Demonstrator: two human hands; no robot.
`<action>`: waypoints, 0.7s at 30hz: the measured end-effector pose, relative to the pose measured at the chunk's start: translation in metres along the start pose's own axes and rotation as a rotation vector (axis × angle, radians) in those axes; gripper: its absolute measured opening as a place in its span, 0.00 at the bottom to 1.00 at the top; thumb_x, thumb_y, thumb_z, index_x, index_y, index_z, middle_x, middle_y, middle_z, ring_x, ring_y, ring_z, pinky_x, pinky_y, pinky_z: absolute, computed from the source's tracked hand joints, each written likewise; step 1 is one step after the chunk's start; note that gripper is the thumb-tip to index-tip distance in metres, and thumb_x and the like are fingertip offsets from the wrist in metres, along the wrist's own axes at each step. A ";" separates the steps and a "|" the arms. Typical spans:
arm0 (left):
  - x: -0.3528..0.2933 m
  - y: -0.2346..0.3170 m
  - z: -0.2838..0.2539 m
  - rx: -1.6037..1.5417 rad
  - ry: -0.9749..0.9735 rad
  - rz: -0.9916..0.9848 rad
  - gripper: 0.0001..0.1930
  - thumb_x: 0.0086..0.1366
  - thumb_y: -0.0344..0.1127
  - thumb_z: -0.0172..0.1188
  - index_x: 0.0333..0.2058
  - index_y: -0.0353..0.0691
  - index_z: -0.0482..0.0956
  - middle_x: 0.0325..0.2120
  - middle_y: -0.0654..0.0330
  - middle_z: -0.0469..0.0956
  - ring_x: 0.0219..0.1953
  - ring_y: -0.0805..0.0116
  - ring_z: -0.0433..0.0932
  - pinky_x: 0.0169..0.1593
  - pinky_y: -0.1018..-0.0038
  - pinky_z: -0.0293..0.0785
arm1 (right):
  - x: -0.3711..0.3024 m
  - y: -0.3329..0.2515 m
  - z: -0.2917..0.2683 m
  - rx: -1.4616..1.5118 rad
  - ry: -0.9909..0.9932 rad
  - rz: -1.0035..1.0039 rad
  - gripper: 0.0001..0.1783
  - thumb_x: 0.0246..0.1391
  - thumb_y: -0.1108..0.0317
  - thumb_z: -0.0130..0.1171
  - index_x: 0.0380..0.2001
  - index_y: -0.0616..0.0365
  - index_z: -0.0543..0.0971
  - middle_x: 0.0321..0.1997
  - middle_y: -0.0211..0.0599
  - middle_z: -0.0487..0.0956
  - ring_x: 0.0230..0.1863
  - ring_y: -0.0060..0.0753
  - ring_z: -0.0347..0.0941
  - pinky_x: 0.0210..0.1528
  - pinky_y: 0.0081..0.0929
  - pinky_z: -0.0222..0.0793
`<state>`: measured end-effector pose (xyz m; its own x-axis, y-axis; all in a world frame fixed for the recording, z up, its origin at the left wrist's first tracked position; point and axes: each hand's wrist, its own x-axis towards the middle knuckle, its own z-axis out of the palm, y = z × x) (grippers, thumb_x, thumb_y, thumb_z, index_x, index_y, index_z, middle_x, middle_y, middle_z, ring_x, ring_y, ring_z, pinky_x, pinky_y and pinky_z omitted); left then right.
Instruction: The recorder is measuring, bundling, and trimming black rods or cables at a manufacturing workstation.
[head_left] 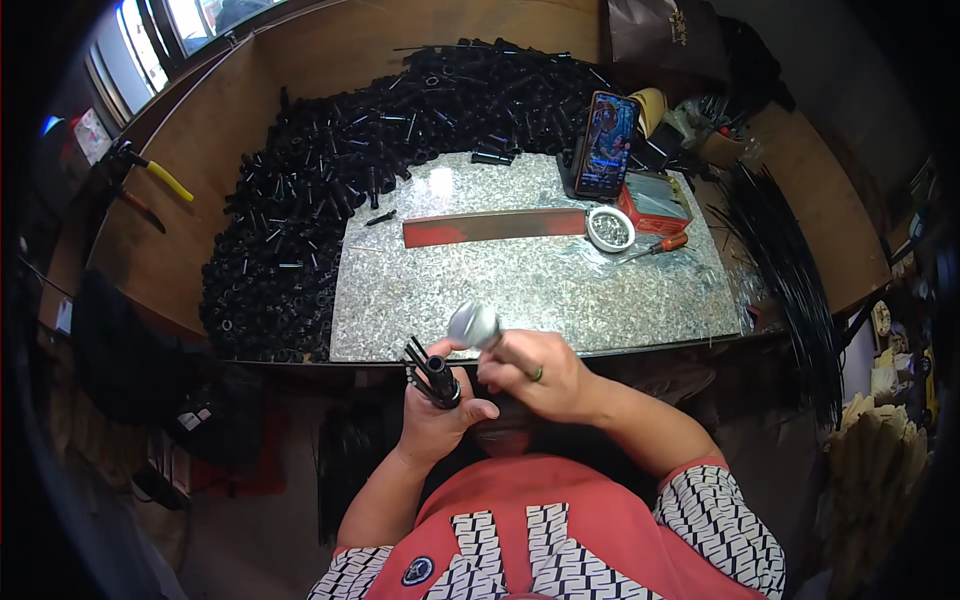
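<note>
Just below the front edge of the stone slab, my left hand [432, 425] is wrapped round a black tube [438, 372] with an open upper end. Several thin black rods [413, 358] stick up beside the tube in the same grip. My right hand [540, 375] is closed on the handle of a hammer, whose rounded grey head [473, 325] is smeared by motion. The hammer head hangs above and a little right of the tube, apart from it. The tube's lower end is hidden by my left hand.
A speckled stone slab [480, 290] carries a red-and-grey flat bar [490, 227], a white bowl of small metal pieces [611, 231], a screwdriver [668, 245], a red box [655, 205] and a propped phone [606, 145]. Black tubular parts [330, 150] are heaped behind and left; long black rods [785, 260] lie right.
</note>
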<state>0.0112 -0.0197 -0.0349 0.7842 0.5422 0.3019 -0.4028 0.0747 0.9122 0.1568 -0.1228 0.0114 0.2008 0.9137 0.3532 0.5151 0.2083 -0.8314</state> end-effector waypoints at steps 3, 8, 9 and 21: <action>-0.003 0.005 -0.001 -0.022 -0.013 -0.051 0.38 0.48 0.35 0.75 0.55 0.33 0.62 0.26 0.66 0.74 0.29 0.79 0.72 0.35 0.83 0.67 | 0.002 0.000 0.012 -0.060 -0.001 -0.157 0.10 0.47 0.70 0.62 0.34 0.59 0.75 0.27 0.41 0.76 0.29 0.46 0.74 0.30 0.33 0.69; -0.009 0.003 -0.012 0.030 -0.077 -0.065 0.41 0.49 0.34 0.74 0.57 0.33 0.58 0.36 0.59 0.80 0.40 0.73 0.78 0.43 0.79 0.74 | 0.006 -0.003 0.014 -0.078 -0.033 -0.197 0.11 0.45 0.71 0.62 0.34 0.60 0.75 0.28 0.40 0.76 0.29 0.45 0.75 0.30 0.33 0.69; -0.009 0.003 -0.011 0.028 -0.076 -0.064 0.41 0.49 0.34 0.74 0.57 0.33 0.58 0.36 0.59 0.80 0.40 0.73 0.78 0.43 0.79 0.74 | 0.006 -0.003 0.014 -0.082 -0.033 -0.211 0.11 0.45 0.72 0.62 0.34 0.60 0.75 0.28 0.40 0.76 0.29 0.46 0.75 0.30 0.33 0.69; -0.009 0.013 0.001 -0.083 0.011 -0.129 0.37 0.48 0.39 0.74 0.52 0.30 0.65 0.32 0.65 0.78 0.34 0.82 0.75 0.43 0.81 0.70 | 0.010 -0.005 0.010 -0.108 -0.163 -0.239 0.13 0.43 0.74 0.60 0.35 0.62 0.72 0.31 0.45 0.76 0.33 0.51 0.75 0.34 0.40 0.71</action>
<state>-0.0007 -0.0242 -0.0258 0.8272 0.5324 0.1798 -0.3368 0.2136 0.9170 0.1476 -0.1108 0.0150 -0.0684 0.8888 0.4531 0.6188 0.3941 -0.6795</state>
